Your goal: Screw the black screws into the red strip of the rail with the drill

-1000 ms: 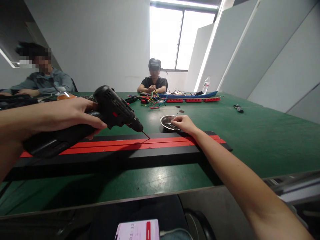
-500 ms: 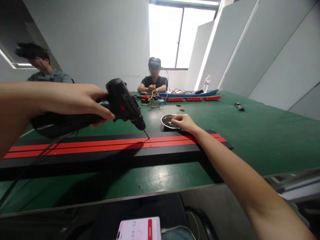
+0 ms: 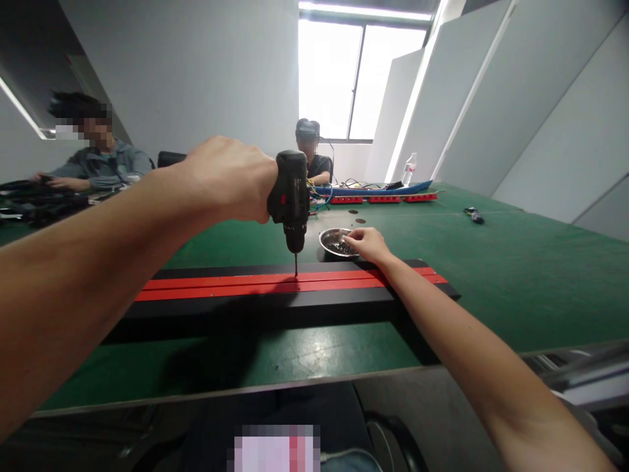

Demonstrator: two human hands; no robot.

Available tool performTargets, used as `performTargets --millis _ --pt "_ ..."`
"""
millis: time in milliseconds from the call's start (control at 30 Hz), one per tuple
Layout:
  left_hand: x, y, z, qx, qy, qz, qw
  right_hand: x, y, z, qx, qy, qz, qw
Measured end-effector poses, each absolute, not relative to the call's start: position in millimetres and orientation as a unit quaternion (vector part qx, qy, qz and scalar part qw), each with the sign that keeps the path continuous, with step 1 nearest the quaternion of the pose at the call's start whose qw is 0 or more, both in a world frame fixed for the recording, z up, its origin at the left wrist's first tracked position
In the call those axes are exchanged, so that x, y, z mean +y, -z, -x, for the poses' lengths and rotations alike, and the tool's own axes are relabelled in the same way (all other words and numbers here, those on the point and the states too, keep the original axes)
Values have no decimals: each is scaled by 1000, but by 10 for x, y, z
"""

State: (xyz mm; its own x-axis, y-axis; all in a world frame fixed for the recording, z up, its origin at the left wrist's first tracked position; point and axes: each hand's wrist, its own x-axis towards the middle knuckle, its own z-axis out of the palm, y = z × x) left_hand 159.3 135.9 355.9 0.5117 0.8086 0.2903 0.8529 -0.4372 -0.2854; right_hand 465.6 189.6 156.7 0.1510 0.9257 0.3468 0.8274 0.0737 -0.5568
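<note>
My left hand (image 3: 230,177) is wrapped round a black cordless drill (image 3: 293,190), which points straight down. The drill's thin bit meets the red strip (image 3: 250,285) that runs along a long black bar (image 3: 339,299) on the table. My right hand (image 3: 372,245) reaches over the rim of a small metal bowl (image 3: 323,244). Small dark pieces, apparently screws (image 3: 339,248), lie inside this bowl. The fingertips of that hand are pinched together, and what they hold, if anything, is too small to make out.
The green table (image 3: 491,275) extends away to the back. Behind the bowl lie red strips (image 3: 383,199), a long blue piece (image 3: 417,187) and wires. A plastic bottle (image 3: 409,169) stands there. Two people sit at the far side and left. A phone (image 3: 275,453) is near my lap.
The drill has swung from a slant to upright, its bit still at the red strip. My left hand has risen and moved right. My right hand stays at the bowl.
</note>
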Motion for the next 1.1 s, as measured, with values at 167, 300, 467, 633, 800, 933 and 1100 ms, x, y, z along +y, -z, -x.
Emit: performTargets --millis 167,300,467,633,800,933,1100 --pt "1309 -3586 -1679 -498 22 827 262 1900 -1595 -4674 -581 -4 748 322" --pt "1249 -3595 -1738 -517 18 818 254 1906 -1588 -4665 -587 -2 753 297" --pt "1235 -3607 -1772 -537 18 805 251 1924 -1536 -4674 -592 -1 760 268" --pt "1230 -3594 -1769 -537 32 808 241 1940 -1504 -4695 -592 11 759 271" --pt "1213 -3593 -1769 -527 27 810 257 1948 -1512 -4695 -598 -22 762 247" --pt "1184 -3602 -1769 -529 17 808 260 1935 -1527 -4686 -592 -27 768 243" --pt "1182 -3606 -1751 -516 11 814 267 1926 -1530 -4683 -588 -24 773 235"
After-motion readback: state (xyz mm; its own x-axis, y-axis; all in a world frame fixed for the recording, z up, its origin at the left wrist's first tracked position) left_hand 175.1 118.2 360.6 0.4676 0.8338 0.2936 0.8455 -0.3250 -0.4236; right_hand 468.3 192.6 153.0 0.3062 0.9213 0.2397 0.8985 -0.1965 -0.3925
